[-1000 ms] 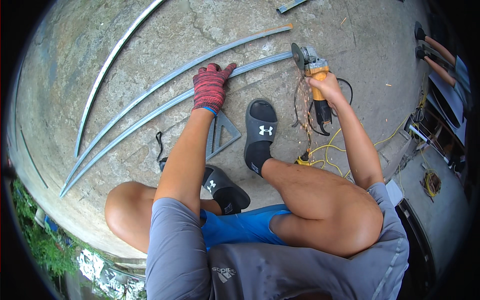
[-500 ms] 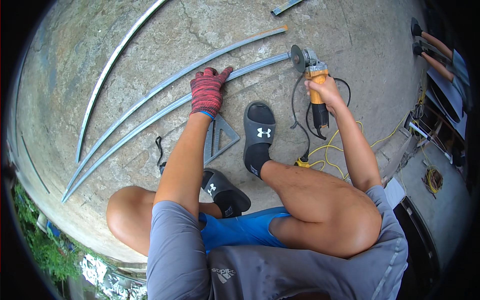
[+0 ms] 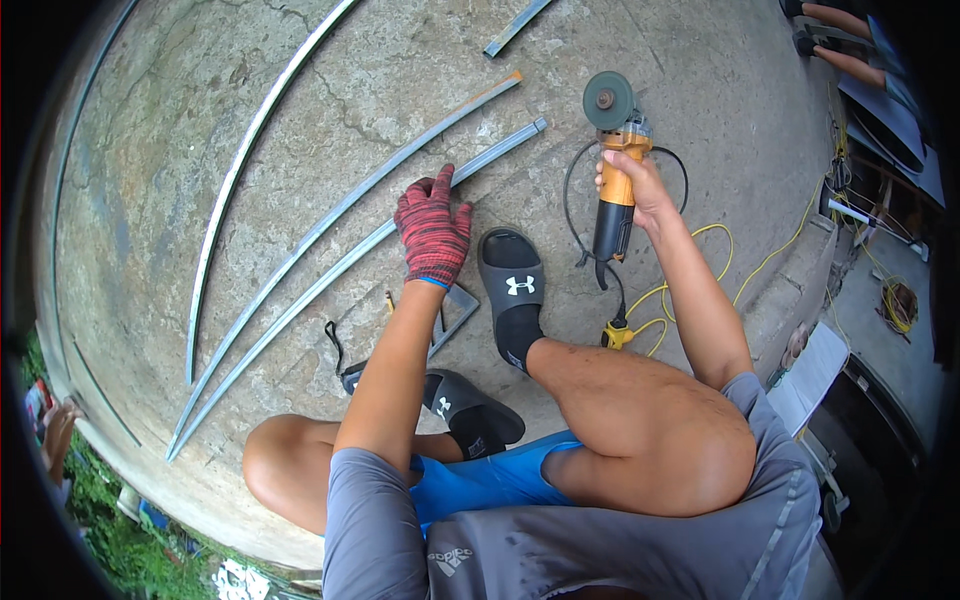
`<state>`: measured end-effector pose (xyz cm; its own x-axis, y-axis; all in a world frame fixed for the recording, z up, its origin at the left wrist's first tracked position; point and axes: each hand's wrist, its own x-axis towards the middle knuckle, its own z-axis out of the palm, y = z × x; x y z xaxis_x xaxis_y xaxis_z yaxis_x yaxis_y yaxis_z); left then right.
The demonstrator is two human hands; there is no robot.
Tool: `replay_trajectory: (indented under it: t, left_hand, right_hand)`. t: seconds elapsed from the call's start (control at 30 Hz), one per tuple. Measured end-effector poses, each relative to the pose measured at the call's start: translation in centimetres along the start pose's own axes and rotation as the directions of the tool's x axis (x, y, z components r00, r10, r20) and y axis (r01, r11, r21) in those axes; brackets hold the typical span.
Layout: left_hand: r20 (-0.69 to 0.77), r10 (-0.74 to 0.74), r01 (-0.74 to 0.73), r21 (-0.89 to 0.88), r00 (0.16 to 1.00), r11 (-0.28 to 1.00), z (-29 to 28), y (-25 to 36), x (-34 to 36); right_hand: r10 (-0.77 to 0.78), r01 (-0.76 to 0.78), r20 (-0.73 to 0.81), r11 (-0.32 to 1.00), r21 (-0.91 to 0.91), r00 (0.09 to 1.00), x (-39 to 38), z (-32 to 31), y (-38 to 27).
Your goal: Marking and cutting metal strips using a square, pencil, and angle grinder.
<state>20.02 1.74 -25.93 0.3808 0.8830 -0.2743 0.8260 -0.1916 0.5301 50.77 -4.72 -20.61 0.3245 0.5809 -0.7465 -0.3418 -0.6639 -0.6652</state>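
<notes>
left hand: gloved, fingers spread flat, I see it pressing on the grey metal strip, gripping nothing.
right hand: bare, closed round the orange angle grinder, disc up and clear of the metal.
strip position: on the concrete floor, just ahead of my sandalled foot.
progress: I judge no cut visible yet; disc apart from strip.
containers: none I can see.
</notes>
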Motion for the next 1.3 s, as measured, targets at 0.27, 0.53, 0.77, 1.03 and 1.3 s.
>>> replay_trajectory:
  t: [0.27,0.53,0.77,1.03,1.3]
  left_hand:
    - [0.571,0.062,0.411,-0.657,0.818,0.632,4.2,12.6,-5.6]
    - [0.639,0.017,0.519,-0.64,0.769,0.566,5.4,12.9,-6.6]
    - [0.718,0.083,0.523,-0.576,0.691,0.629,4.6,13.5,-6.1]
    - [0.532,0.036,0.348,-0.603,0.846,0.718,4.4,14.8,-7.2]
    - [0.515,0.122,0.142,-0.443,0.848,0.885,3.6,12.9,-5.2]
  right_hand:
    - [-0.039,0.018,0.06,0.947,0.32,0.997,-1.0,2.5,2.1]
    - [-0.006,0.007,-0.005,0.945,0.328,1.0,-2.1,1.8,3.1]
    - [0.0,-0.043,0.089,0.879,0.476,0.996,-1.9,0.6,4.8]
    - [0.045,-0.138,0.2,0.865,0.482,0.979,-3.7,2.1,4.0]
    - [-0.046,0.05,-0.026,0.982,0.181,0.999,-3.5,3.5,6.1]
